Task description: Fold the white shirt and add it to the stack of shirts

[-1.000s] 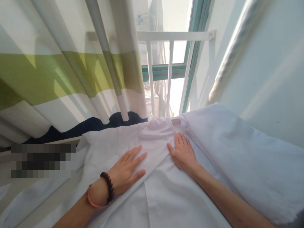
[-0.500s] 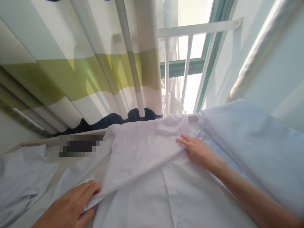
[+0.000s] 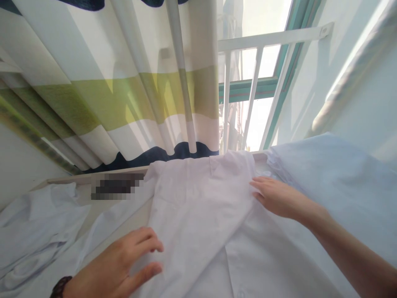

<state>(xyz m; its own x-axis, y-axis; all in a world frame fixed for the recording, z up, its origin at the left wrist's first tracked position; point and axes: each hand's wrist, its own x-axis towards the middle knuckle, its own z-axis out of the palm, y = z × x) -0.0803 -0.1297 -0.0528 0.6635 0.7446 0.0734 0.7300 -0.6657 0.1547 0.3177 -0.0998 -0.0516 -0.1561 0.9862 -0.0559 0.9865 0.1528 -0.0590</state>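
A white shirt (image 3: 198, 203) lies spread over the light surface, one side folded slantwise across its front. A button placket (image 3: 237, 269) shows below that fold. My left hand (image 3: 120, 258), wearing a dark bracelet (image 3: 60, 286), is over the shirt's left part, its thumb and fingers apart and nothing between them. On the right side of the folded part, my right hand (image 3: 282, 200) has its fingers stretched out, the tips at the cloth. Whether those tips press on the fabric I cannot tell.
More white cloth (image 3: 338, 178) lies piled at the right, and another white garment (image 3: 40, 219) at the far left. A dark pixelated patch (image 3: 116, 185) is near the back edge. Behind stand a striped curtain (image 3: 124, 99), a white railing (image 3: 273, 40) and a window.
My left hand has let go of the shirt's edge and moved right and up. The folded layer now reaches lower across the front. My right hand sits slightly farther right in view.
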